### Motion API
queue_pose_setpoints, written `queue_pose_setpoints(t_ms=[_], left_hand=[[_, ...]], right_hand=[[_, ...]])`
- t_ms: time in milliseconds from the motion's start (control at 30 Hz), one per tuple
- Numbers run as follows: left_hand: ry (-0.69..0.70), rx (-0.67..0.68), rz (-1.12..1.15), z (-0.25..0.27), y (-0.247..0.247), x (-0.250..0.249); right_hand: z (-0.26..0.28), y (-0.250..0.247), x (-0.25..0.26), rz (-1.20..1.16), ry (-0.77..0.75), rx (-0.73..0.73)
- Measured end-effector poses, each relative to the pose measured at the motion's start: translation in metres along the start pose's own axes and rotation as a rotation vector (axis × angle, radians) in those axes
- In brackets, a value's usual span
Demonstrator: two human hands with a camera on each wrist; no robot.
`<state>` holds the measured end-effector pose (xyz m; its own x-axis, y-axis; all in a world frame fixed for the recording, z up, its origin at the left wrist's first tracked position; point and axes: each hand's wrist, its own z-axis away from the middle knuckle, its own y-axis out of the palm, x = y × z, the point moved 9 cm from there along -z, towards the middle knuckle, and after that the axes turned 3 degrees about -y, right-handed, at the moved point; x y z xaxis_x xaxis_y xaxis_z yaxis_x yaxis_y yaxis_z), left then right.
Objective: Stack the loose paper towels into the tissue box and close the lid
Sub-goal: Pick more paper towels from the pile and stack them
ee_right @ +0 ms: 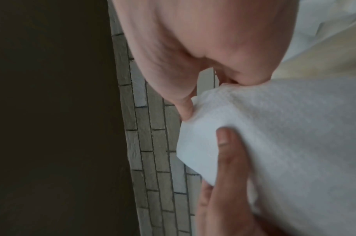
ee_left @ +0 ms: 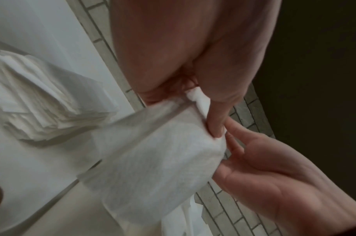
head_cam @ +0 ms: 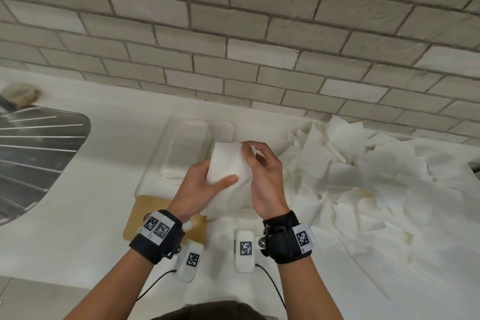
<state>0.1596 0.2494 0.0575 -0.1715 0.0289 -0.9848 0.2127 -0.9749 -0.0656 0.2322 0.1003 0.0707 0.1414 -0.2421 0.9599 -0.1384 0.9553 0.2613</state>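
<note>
On the white countertop (head_cam: 78, 215), against a brick-tiled wall (head_cam: 233, 34), a wide heap of loose paper towels (head_cam: 376, 176) is spread to the right, well apart from the steel sink drainer (head_cam: 33, 153) at the left. Between them a clear tissue box (head_cam: 181, 148) is set, with a neat stack of towels (ee_left: 41, 99) already laid inside; its wooden lid (head_cam: 145, 215) is seen lying flat on the counter just in front, partly hidden by the left wrist.

Above the box's near right corner a single folded paper towel (head_cam: 228, 176) is held between both hands. It is gripped along its left side by the left hand (head_cam: 200, 187), thumb laid across the face and fingers behind. Its top edge is pinched by the right hand (head_cam: 262, 179) between thumb and forefinger, the other fingers loosely curled.

Several slips may be judged likely. The soft sheet could be creased or unfolded if the pinch is loosened unevenly. The stack could be skewed if the towel is lowered off-square, and the lid might then be kept from seating. Much of the heap remains unstacked.
</note>
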Motion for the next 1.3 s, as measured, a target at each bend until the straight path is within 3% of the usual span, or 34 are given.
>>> queue_pose_setpoints(t_ms=[133, 233, 300, 400, 467, 600, 767, 967, 1100, 1300], left_hand=[[0.016, -0.031, -0.014, -0.006, 0.007, -0.011], [0.031, -0.076, 0.083, -0.012, 0.008, -0.020], [0.038, -0.088, 0.170, -0.018, 0.013, -0.024], [0.011, -0.056, 0.252, -0.035, 0.024, -0.028], [-0.004, -0.051, 0.318, -0.051, 0.020, -0.031], [-0.034, -0.124, 0.400, -0.069, 0.007, -0.035], [-0.037, -0.106, 0.389, -0.071, 0.024, -0.038], [-0.024, -0.038, 0.180, -0.078, 0.029, -0.034], [-0.013, -0.006, 0.128, -0.084, 0.033, -0.039], [-0.064, -0.003, 0.210, -0.100, 0.032, -0.031]], right_hand=[[0.001, -0.002, 0.008, -0.004, -0.016, -0.003], [0.008, -0.014, 0.004, 0.253, -0.055, 0.014], [0.020, -0.015, 0.001, 0.449, -0.163, 0.044], [0.029, -0.020, -0.009, 0.573, -0.286, 0.063], [0.026, -0.026, -0.011, 0.629, -0.290, 0.092], [0.023, -0.045, -0.011, 0.526, -0.171, 0.074], [0.020, -0.042, -0.009, 0.560, -0.221, 0.029], [0.014, -0.049, -0.023, 0.408, -0.062, 0.017], [0.016, -0.050, -0.018, 0.382, -0.151, -0.007], [0.012, -0.048, -0.022, 0.608, -0.236, 0.086]])
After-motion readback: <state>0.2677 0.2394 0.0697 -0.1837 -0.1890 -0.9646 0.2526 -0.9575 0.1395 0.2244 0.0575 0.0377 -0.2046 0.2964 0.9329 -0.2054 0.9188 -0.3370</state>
